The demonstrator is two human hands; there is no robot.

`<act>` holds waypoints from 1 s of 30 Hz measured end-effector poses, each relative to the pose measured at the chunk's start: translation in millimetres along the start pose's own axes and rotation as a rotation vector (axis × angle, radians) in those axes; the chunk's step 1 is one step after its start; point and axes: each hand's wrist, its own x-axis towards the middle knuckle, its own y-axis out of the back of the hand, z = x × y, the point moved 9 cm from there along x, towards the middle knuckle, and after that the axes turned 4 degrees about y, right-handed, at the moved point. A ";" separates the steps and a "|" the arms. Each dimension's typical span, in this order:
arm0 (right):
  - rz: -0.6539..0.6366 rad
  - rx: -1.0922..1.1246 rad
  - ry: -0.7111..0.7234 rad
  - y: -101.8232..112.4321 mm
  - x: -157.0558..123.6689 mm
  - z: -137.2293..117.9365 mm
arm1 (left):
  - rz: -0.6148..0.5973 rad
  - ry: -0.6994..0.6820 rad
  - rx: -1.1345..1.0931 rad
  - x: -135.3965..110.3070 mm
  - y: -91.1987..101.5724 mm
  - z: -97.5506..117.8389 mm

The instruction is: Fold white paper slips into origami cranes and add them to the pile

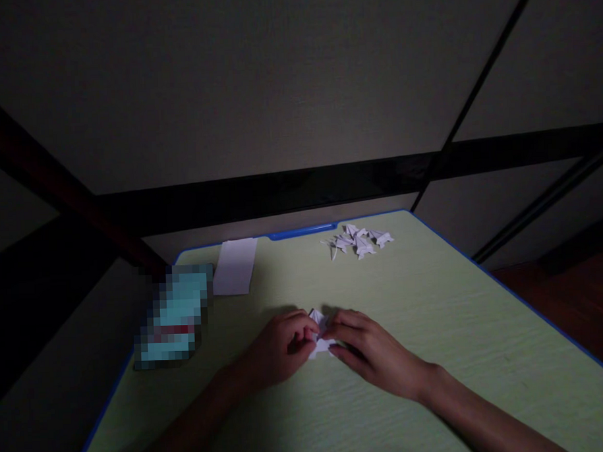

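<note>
A small piece of folded white paper [323, 344] lies on the table in front of me, its pointed tip facing away. From the left, my left hand [284, 345] pinches its edge between thumb and curled fingers. My right hand [366, 346] closes on the opposite side, with its fingertips pressed onto the paper and the thumb at the lower edge. The fingers cover much of the folds, so the paper's full shape is partly hidden.
Several folded white paper figures [360, 240] sit in a cluster at the far side of the pale green table [433, 300]. A stack of white paper [235, 266] lies at the back left, beside a pixelated blue-green rectangle [178, 309]. Dark panels [257, 89] rise behind the table.
</note>
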 end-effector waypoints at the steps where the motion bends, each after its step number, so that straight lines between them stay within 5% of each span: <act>1: 0.000 0.014 0.001 0.1 0.0 -0.1 | 0.006 -0.003 -0.007 0.3 0.9 0.1; 20: 0.053 0.056 0.062 2.4 -1.0 -5.4 | 0.018 -0.036 0.034 1.8 -0.2 3.3; 30: 0.067 0.099 -0.033 4.8 -0.1 1.1 | -0.017 -0.074 0.167 -2.2 -7.9 10.6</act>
